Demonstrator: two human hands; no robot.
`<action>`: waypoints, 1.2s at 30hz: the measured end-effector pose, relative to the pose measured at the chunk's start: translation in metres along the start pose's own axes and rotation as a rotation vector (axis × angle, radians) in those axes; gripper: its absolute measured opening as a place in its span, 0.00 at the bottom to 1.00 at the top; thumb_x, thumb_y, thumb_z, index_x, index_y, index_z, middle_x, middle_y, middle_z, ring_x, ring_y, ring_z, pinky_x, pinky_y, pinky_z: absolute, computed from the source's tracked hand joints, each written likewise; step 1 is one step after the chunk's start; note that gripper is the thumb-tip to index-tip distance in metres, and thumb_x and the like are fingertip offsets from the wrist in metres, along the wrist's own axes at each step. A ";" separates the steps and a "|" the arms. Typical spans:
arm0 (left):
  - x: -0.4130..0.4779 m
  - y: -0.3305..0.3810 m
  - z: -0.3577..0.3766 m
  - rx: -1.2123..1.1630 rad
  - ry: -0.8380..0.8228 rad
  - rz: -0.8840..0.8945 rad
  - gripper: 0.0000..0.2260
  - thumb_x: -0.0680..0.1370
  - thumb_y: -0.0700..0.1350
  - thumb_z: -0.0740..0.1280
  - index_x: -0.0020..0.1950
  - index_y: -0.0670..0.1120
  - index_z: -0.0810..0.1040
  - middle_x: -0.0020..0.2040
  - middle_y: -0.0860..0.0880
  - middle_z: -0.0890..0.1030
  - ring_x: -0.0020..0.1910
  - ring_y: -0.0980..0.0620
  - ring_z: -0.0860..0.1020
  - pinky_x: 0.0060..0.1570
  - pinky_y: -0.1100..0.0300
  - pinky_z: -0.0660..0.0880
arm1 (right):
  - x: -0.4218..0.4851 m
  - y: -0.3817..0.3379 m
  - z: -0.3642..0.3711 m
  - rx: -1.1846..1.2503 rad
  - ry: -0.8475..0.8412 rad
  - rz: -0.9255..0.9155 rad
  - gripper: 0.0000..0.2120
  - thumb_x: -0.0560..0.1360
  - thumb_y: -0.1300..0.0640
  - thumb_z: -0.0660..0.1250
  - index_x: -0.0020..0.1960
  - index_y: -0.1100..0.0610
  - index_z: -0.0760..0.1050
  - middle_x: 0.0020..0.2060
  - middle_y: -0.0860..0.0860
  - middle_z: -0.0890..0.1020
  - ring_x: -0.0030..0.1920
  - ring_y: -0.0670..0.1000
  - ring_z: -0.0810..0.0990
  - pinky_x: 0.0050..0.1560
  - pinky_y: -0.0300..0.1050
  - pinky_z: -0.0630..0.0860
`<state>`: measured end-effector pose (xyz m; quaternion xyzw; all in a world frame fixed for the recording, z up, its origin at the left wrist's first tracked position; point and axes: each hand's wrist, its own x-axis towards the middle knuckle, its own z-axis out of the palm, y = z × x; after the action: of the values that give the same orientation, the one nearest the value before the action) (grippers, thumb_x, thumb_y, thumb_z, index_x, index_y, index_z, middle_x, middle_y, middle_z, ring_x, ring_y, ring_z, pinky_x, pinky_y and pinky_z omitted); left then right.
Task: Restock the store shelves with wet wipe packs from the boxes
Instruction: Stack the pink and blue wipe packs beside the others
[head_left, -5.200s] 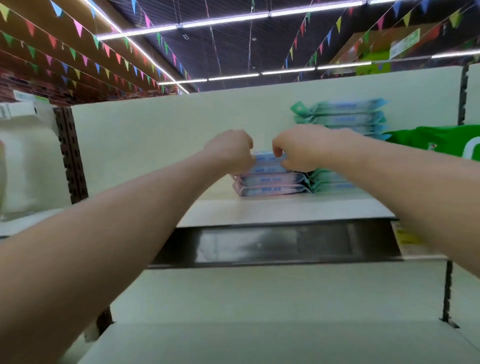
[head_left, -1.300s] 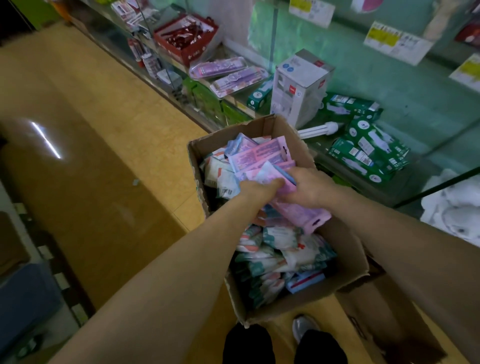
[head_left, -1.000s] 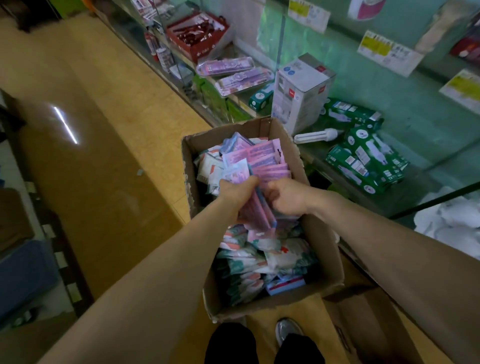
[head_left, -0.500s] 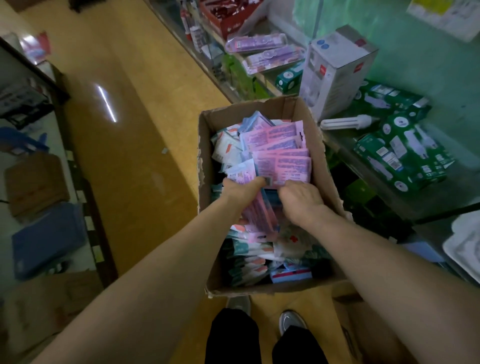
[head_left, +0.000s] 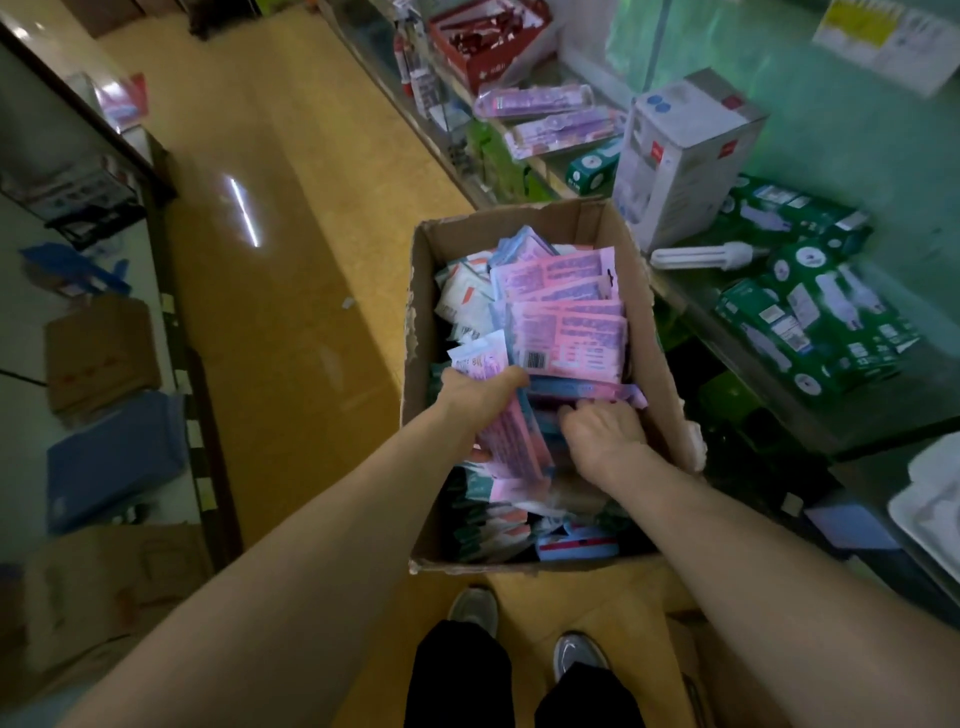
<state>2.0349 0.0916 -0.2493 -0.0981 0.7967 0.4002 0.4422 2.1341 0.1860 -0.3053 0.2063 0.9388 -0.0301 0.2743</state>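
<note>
An open cardboard box stands on the yellow floor in front of the person's shoes, packed full of wet wipe packs. The left hand reaches in from the box's left edge and grips a bundle of pink wet wipe packs standing on edge near the middle, thumb over their tops and fingers wrapped round the far side. The right hand is just beside it, toward the right edge, back upward with its fingers dug down among the packs; the tips are buried, so whether it holds anything cannot be told. Beyond both hands, flat pink packs lie stacked toward the far edge, with white packs in the far left corner. Dark green packs fill the near edge and a blue pack lies in the near right corner. To the right of the box a low shelf carries a white carton, a loose tube bulb and green bulb boxes.
</note>
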 end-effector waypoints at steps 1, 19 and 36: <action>0.000 -0.004 0.000 -0.003 -0.001 -0.010 0.26 0.74 0.51 0.72 0.65 0.46 0.62 0.57 0.42 0.75 0.47 0.44 0.77 0.43 0.49 0.76 | -0.001 -0.001 0.005 0.009 -0.004 0.016 0.18 0.80 0.62 0.54 0.69 0.57 0.69 0.65 0.56 0.73 0.67 0.58 0.70 0.64 0.53 0.69; -0.121 0.091 -0.070 -0.073 0.047 0.260 0.11 0.75 0.51 0.70 0.52 0.48 0.73 0.44 0.46 0.79 0.40 0.47 0.79 0.49 0.49 0.78 | -0.074 0.018 -0.196 0.416 0.325 -0.066 0.13 0.75 0.49 0.62 0.51 0.58 0.77 0.51 0.58 0.81 0.53 0.60 0.79 0.46 0.45 0.72; -0.350 0.105 -0.283 -0.269 0.393 0.474 0.20 0.75 0.55 0.67 0.60 0.43 0.73 0.49 0.43 0.81 0.44 0.47 0.81 0.36 0.57 0.78 | -0.226 -0.153 -0.409 0.396 0.668 -0.619 0.09 0.73 0.51 0.64 0.39 0.56 0.75 0.35 0.53 0.77 0.40 0.58 0.78 0.35 0.46 0.68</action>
<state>2.0102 -0.1134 0.1641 -0.0430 0.8073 0.5669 0.1580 2.0397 0.0322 0.1516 -0.0355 0.9689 -0.2199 -0.1079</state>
